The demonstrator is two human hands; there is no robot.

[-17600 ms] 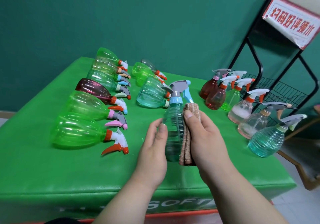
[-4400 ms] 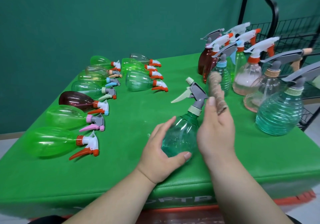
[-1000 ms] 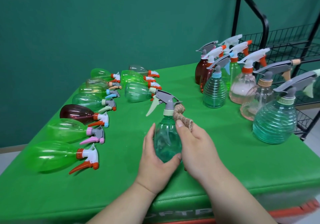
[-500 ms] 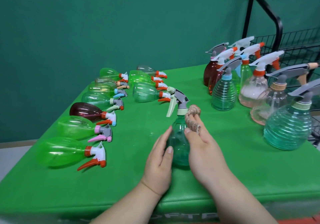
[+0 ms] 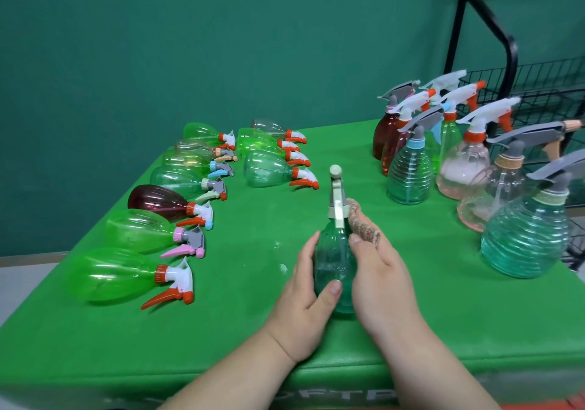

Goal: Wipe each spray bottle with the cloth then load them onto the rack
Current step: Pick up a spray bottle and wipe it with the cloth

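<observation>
Here's the teal bottle (image 5: 332, 261), standing upright near the middle of the front edge of the green surface (image 5: 253, 330). The left hand (image 5: 300, 295) has its grip wrapped round the belly, thumb laid across the front. The right hand (image 5: 383, 280) grips the brown cloth (image 5: 364, 227), pressing it to the bottle's shoulder just under the sprayer collar.

To do this well, I'd say let the left hand turn the bottle steadily while the cloth stays pressed on and travels from neck to base, so no strip gets missed. The base should stay planted, as a light plastic bottle tips easily. Then it can join the standing bottles (image 5: 408, 175) by the right edge, close to the rack (image 5: 538, 93). The lying bottles (image 5: 126, 275) along the left edge look to be waiting for their wipe.

Half a second ago the trigger pointed left. Now the sprayer is seen end-on, so the bottle has turned, and the left thumb has come round to the front.
</observation>
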